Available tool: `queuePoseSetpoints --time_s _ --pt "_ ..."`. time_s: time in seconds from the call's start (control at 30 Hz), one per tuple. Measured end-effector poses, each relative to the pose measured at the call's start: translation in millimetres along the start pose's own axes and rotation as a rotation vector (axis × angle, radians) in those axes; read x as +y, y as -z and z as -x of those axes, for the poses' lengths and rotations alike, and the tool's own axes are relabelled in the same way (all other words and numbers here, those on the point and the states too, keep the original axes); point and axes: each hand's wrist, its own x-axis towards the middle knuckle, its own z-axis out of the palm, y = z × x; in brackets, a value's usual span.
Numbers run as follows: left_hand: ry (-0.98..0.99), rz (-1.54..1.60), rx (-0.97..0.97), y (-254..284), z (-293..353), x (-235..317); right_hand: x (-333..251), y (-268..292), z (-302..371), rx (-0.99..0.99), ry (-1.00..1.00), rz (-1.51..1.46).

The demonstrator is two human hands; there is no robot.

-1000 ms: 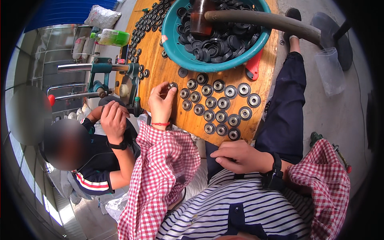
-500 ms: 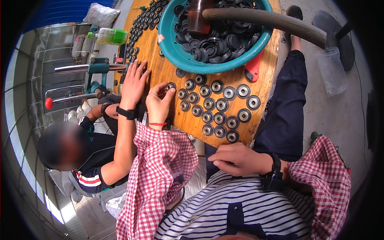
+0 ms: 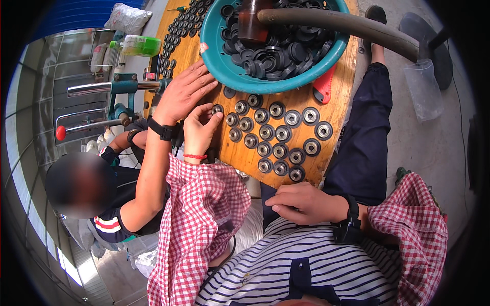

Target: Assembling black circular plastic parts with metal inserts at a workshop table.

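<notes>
My left hand [image 3: 199, 128], with a red string at its wrist, pinches a small black-rimmed bearing wheel [image 3: 218, 109] between thumb and fingers at the table's left edge. Several like bearing wheels [image 3: 266, 132], metal centres up, stand in loose rows to the right of it. My right hand [image 3: 305, 203] rests in my lap beside the near table edge, its fingers loosely curled and nothing visible in them. A co-worker's hand [image 3: 189, 92] reaches over the table just beyond my left hand, fingers stretched toward the basin's rim.
A teal basin [image 3: 209, 46] full of black plastic caps [image 3: 270, 58] stands farther back, a mallet [image 3: 337, 23] lying across it. A red-handled cutter [image 3: 324, 85] lies beside it. A lever press [image 3: 122, 97] stands left. More wheels [image 3: 178, 33] cover the far left tabletop.
The co-worker's hand has moved right and farther over the table, toward the basin. My left hand keeps its pinch on the bearing wheel, almost unmoved; my right hand stays still.
</notes>
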Motion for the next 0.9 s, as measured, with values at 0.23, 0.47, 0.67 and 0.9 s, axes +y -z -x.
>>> queuePoseSetpoints --time_s 0.23,0.47,0.67,0.9 --pt "0.062 0.251 0.000 1.7 -5.6 -17.6 0.2 -1.6 -0.5 -0.002 0.005 0.009" --pt "0.003 0.188 0.057 -4.8 -11.2 -19.7 4.3 -1.9 -2.7 0.013 0.006 0.000" --pt "0.097 0.283 0.010 -1.2 -12.5 -10.8 1.4 -1.3 0.6 0.015 0.010 -0.004" --pt "0.140 0.336 -0.065 1.4 -13.6 -8.4 1.2 -4.1 5.6 0.014 0.015 -0.014"
